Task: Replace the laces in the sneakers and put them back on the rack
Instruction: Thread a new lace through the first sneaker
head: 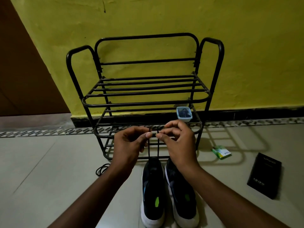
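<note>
Both ends of the lace [148,150] are pinched: one is clamped between thumb and forefinger in the left hand [130,142] grip, the other likewise in the right hand [177,142] grip. The strands are held up taut and side by side, probably so that their lengths can be evened. Directly below the grips they enter the left sneaker [153,191]. The right sneaker [181,191] stands close beside it on the floor. The rack [144,102] stands just beyond the grips. A coiled lace [101,169] lies below and left of them.

wall [164,17]: yellow-green, kinda blotchy
rack [144,104]: plain black
sneakers [153,186]: dark navy-black, white soles, lime patch
lace [148,152]: black
tub [184,118]: pale blue
packet [221,153]: green and white
box [264,175]: black
</note>
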The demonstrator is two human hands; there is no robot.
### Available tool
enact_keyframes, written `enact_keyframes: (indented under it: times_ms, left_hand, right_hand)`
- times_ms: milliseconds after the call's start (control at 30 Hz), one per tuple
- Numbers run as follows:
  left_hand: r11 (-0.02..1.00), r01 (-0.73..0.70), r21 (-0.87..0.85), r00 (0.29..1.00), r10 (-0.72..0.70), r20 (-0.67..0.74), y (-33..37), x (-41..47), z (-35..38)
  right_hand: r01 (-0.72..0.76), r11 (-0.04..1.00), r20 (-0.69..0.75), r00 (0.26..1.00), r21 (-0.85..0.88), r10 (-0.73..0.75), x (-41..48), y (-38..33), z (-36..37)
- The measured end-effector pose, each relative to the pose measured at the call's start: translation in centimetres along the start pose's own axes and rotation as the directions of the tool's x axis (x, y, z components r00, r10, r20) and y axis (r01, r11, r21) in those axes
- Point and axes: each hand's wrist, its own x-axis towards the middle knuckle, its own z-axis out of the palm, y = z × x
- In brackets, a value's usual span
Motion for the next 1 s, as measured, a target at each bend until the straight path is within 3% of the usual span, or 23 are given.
enact_keyframes:
  times_ms: [767,1000]
  left_hand:
    - [0.999,0.026,0.037,0.999,-0.025,-0.043,0.03,-0.19,-0.01]
    - [1.0,0.022,0.017,1.0,-0.022,-0.001,-0.4,0.18,-0.29]
  right_hand:
    - [0.087,0.996,0.03,0.996,-0.029,-0.087,-0.41,-0.48,0.06]
    - [0.065,0.997,0.041,0.997,0.046,-0.067,-0.35,0.19,-0.06]
